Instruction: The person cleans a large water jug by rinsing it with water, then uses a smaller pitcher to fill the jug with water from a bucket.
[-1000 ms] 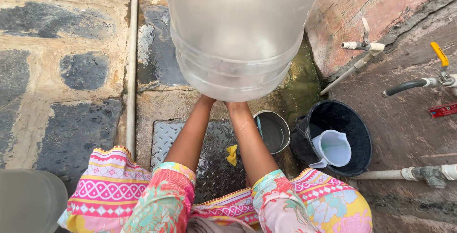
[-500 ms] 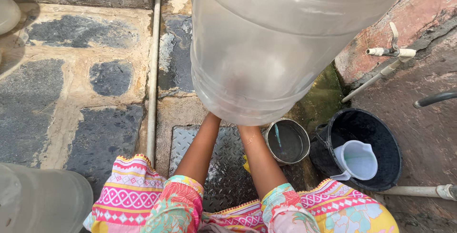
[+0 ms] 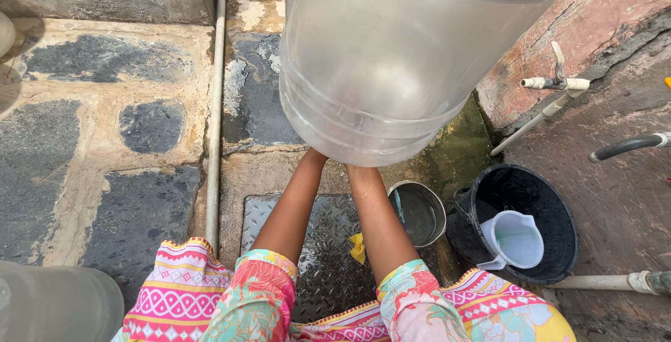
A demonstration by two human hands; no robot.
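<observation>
A large translucent plastic water jar (image 3: 381,62) fills the upper middle of the view, tilted and lifted off the ground close to the camera. Both my forearms reach up to its lower end. My left hand (image 3: 316,157) and my right hand (image 3: 359,171) show only at the wrists; the fingers are hidden behind the jar's base, which rests on them. My sleeves are bright patterned fabric. Below the arms lies a wet metal checker-plate cover (image 3: 325,272) with a small yellow cloth (image 3: 358,247) on it.
A steel pot (image 3: 418,212) stands right of my arms. Beside it is a black bucket (image 3: 556,258) holding a white jug (image 3: 516,238). A tap (image 3: 556,82) juts from the reddish wall. A grey pipe (image 3: 215,104) crosses the stone paving. Another translucent jar (image 3: 56,305) sits bottom left.
The jar has come up closer to the camera and fills more of the view. My arms stay under its base, and the view has drifted a little.
</observation>
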